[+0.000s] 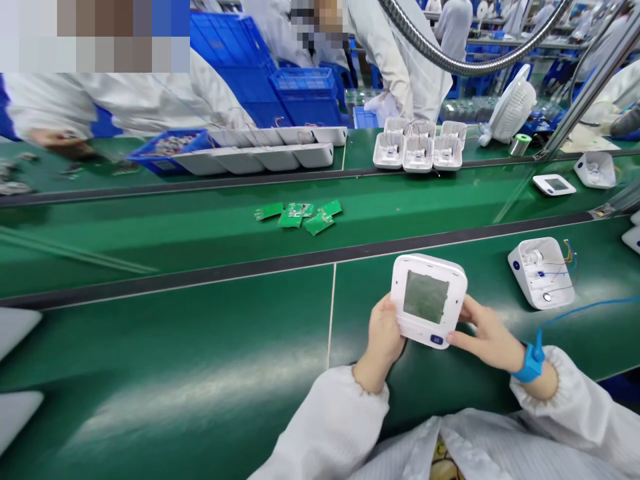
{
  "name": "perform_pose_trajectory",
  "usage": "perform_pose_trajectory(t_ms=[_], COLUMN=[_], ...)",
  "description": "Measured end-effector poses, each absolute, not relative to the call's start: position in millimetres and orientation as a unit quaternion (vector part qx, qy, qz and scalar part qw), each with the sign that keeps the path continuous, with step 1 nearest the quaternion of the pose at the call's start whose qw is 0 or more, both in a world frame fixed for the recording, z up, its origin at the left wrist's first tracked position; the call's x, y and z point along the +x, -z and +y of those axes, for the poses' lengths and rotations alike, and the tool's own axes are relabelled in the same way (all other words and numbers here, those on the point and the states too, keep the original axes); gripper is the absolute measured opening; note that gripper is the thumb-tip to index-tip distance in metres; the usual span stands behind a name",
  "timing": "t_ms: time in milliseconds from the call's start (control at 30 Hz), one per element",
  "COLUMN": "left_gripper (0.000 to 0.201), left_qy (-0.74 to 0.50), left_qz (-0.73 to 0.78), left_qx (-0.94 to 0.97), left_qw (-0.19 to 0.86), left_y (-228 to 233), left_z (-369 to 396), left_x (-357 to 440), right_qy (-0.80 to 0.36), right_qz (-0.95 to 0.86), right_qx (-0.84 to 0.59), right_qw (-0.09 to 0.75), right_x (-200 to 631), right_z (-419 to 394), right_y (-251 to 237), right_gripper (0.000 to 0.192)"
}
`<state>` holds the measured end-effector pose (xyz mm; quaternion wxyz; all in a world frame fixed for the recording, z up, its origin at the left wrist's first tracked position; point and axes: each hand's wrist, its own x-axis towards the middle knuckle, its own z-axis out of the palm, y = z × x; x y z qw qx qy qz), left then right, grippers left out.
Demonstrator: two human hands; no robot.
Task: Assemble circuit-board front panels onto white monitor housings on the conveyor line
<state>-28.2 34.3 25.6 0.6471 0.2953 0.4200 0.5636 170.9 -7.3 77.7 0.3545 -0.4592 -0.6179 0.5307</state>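
Between my two hands is a white front cover with a grey display [426,297] and a small dark blue button, tilted up above the green bench. My left hand [384,331] grips its left edge, the fingers hidden behind. At the lower right corner my right hand [487,331] holds it with the thumb near the button; a blue wrist strap [531,363] with a cord circles that wrist. On the bench to the right rests an open white housing [543,273], with small parts and thin coloured wires inside.
Several green circuit boards [300,215] lie on the green belt [200,223] ahead. Beyond it stand white housings [418,145], a blue parts bin [170,145] and a white fan [511,107]. Another display cover [554,185] sits right. A metal hose [465,65] hangs above. Co-workers stand opposite.
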Motion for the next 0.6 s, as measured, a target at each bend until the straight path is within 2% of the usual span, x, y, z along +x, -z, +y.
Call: perform_pose_trajectory(t_ms=[67, 200, 333, 467, 600], left_gripper=[0.068, 0.064, 0.066, 0.076, 0.063], left_qy=[-0.551, -0.534, -0.529, -0.513, -0.468], left_qz=[0.430, 0.439, 0.395, 0.402, 0.424], left_qx=[0.240, 0.197, 0.217, 0.308, 0.406], left_qw=[0.673, 0.695, 0.719, 0.693, 0.661], left_y=[-24.3, -23.9, -14.5, -4.1, -5.3], left_z=[37.8, 49.0, 56.1, 53.5, 50.5], left_x=[-22.8, -24.2, -25.8, -25.8, -29.0], right_qy=[-0.520, -0.522, -0.418, -0.364, -0.315], right_qz=[-0.594, -0.536, -0.504, -0.507, -0.568], right_qx=[-0.495, -0.519, -0.602, -0.672, -0.677], right_qw=[0.363, 0.413, 0.457, 0.398, 0.347], right_x=[158.7, 141.2, 132.1, 123.6, 106.9], right_z=[-9.4, -1.5, 48.5, 146.3, 231.2], right_y=[-74.6, -61.5, -40.9, -35.9, -50.5], right_gripper=[0.066, 0.063, 0.052, 0.065, 0.058])
